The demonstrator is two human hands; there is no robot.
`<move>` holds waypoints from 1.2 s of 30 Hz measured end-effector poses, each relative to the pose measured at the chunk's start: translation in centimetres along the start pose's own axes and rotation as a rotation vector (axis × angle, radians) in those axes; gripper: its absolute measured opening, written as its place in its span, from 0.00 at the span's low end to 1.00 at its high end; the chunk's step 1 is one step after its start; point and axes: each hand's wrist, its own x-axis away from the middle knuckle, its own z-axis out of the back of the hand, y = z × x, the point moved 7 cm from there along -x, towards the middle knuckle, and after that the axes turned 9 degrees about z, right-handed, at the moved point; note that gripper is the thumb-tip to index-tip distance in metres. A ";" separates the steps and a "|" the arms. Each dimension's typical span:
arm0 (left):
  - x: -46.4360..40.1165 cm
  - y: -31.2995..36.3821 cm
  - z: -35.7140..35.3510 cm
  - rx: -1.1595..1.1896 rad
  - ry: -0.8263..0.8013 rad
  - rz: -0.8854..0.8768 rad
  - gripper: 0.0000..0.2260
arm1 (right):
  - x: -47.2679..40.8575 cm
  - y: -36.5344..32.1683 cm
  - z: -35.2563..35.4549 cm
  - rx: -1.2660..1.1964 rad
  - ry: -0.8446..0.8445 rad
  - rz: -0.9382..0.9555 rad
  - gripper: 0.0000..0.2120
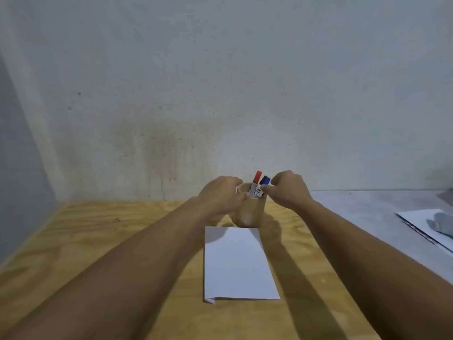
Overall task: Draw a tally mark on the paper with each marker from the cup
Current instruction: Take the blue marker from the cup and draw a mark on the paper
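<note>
A tan cup (248,214) stands on the wooden table (98,241), just beyond a blank white sheet of paper (237,263). Two markers stick out of the cup: one with a red cap (257,177) and one with a blue cap (265,179). My left hand (221,196) wraps around the cup's left side and rim. My right hand (288,190) pinches the blue-capped marker just below its cap. The paper's near left corner is folded up.
A grey stained wall rises right behind the cup. To the right lies a grey surface (367,204) with a white sheet (424,224) and a pale grey object (443,224) on it at the frame's edge.
</note>
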 end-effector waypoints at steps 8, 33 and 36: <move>-2.6 -1.1 -1.1 0.041 -0.014 0.021 0.19 | -0.9 0.9 -2.2 -0.190 0.073 -0.173 0.11; 1.5 -7.1 -0.2 1.001 -0.074 0.209 0.05 | 5.5 -5.4 -3.7 -0.546 -0.440 0.193 0.09; 2.1 -9.2 -0.6 0.970 0.008 0.331 0.06 | 5.8 -5.7 -5.3 -0.273 -0.315 0.290 0.08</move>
